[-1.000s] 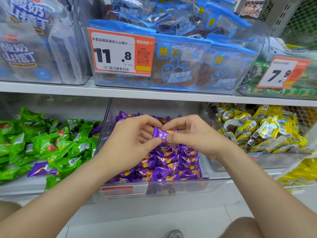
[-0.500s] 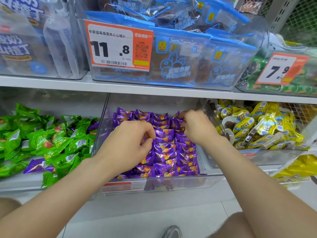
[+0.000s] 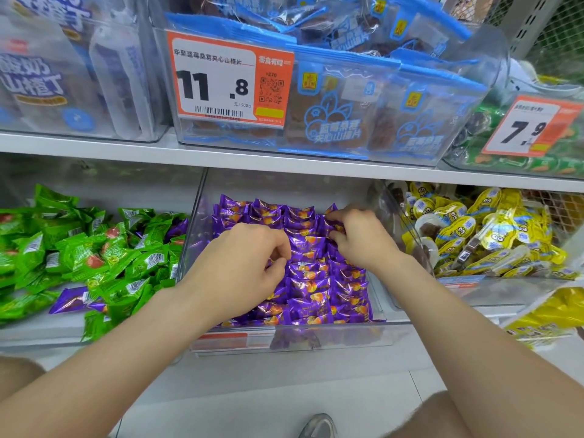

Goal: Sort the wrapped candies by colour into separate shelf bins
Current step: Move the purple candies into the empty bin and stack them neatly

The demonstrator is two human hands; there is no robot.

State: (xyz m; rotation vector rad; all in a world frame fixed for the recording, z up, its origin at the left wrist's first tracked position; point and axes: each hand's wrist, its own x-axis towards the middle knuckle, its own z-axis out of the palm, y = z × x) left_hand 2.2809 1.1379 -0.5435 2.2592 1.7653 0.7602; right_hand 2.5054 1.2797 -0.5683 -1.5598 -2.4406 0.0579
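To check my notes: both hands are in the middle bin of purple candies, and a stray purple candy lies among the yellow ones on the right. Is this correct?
Not quite. The head view shows the stray purple candy lying among the green candies on the left, not the yellow ones. The left hand and right hand are indeed in the middle bin.

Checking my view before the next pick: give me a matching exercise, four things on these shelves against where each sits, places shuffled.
Things
1. green candies
2. purple candies
3. yellow packets
4. 11.8 price tag

Places
A. lower right bin
B. front of upper middle bin
C. lower left bin
D. in rows, lower middle bin

Pairs: 1-C, 2-D, 3-A, 4-B.
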